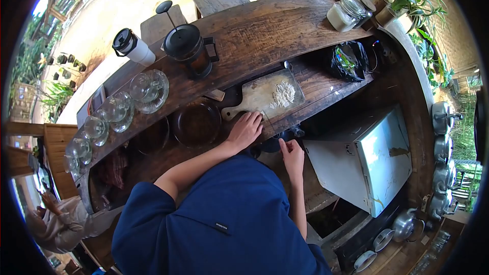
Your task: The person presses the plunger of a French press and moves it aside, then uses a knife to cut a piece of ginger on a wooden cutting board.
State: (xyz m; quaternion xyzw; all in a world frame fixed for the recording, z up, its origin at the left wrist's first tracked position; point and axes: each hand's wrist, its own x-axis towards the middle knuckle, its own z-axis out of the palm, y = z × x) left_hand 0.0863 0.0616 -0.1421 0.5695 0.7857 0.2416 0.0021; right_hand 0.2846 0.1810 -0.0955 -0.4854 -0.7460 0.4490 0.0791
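A wooden cutting board (256, 93) with a handle lies on the lower shelf of the counter, bearing a small pile of pale chopped pieces (283, 94). At the board's near edge rests my left hand (246, 131), its fingers stretched out and lying flat. My right hand (292, 157) is lower, just off the counter's front edge, with thumb and fingers pressed together. Whatever it pinches, if anything, is too small or hidden to make out. Right beside it is a dark round object (272, 143), partly hidden below the edge. A spoon (288, 65) lies behind the board.
A French press (189, 51), a white tumbler (134, 48) and glass cups on saucers (148, 91) stand on the upper counter. A dark round pan (197, 123) sits left of the board. Further right are a black plastic bag (349, 62) and a white cabinet (351, 160). Another person (63, 224) is at far left.
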